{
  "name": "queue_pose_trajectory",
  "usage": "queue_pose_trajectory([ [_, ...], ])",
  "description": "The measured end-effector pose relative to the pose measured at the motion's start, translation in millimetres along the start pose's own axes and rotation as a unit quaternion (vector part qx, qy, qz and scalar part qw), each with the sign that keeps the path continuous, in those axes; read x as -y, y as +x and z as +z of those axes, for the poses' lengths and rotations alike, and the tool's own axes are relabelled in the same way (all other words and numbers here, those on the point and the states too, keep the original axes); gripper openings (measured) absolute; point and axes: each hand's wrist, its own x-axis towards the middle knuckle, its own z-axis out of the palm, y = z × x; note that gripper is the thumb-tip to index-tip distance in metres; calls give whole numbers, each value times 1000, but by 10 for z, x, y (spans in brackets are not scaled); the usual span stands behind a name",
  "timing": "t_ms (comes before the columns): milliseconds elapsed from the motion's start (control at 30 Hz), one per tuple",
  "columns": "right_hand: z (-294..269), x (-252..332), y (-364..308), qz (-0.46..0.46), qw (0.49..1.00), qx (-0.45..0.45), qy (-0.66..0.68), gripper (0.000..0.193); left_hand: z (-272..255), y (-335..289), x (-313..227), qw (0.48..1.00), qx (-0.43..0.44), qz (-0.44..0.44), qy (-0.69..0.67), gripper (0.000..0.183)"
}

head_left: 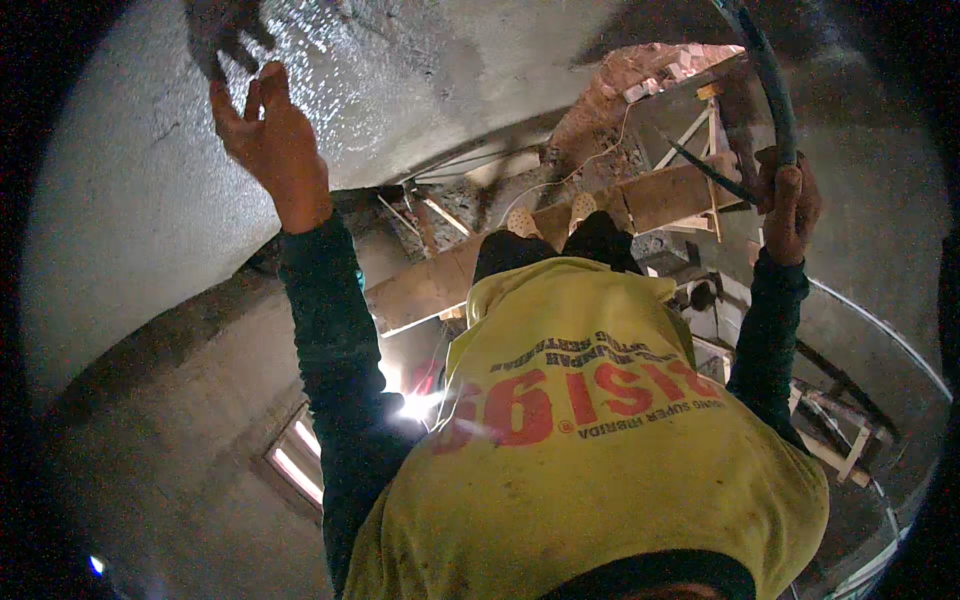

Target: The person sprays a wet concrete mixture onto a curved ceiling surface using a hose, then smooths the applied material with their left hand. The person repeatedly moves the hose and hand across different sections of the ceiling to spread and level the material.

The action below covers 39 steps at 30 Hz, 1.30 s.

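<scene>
My left hand [268, 140] is raised at the upper left, fingers stretched out and apart, holding nothing. It is at or just off a grey plastered wall [420, 70], which glistens wetly beside the fingers; whether they touch cannot be told. The hand's shadow falls on the plaster just above them. On the right, my right hand [788, 208] is closed around a thick dark green hose [768, 75] that curves up past the top edge. A thin dark pointed piece [710, 172] juts leftward from the same fist; its kind is unclear.
My feet stand on a wooden plank [660, 197] of a scaffold. Timber braces [852, 455] and rubble [610, 105] lie lower down. A bright lamp [418, 405] glows beside my left arm. A pale cable [585, 160] trails below, and a light pipe [885, 330] curves along the right wall.
</scene>
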Motion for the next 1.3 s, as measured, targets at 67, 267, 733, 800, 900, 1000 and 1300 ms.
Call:
queue_pose_trajectory([
  [67,-30,33,-17,12,999,0,33,54,81,-23,-147,996,-15,-46,69,82],
  [267,-393,-416,-48,45,997,-51,25,57,464,-129,-173,997,2,-30,72,80],
  [733,-1152,-1024,223,-8,997,-3,80,52,1637,-631,-558,999,37,-35,4,59],
  [800,-1144,-1057,267,-55,993,26,98,51,1646,-599,-550,996,78,-38,33,61],
  [900,-1178,-1182,311,-30,997,-2,68,51,1719,-585,-509,995,84,-25,51,65],
  [1000,-1192,-1121,346,-13,996,22,85,52,1735,-526,-381,994,59,-5,93,69],
  [1300,-1296,-1399,287,15,998,50,-25,49,1874,-610,-543,985,24,-46,162,71],
])
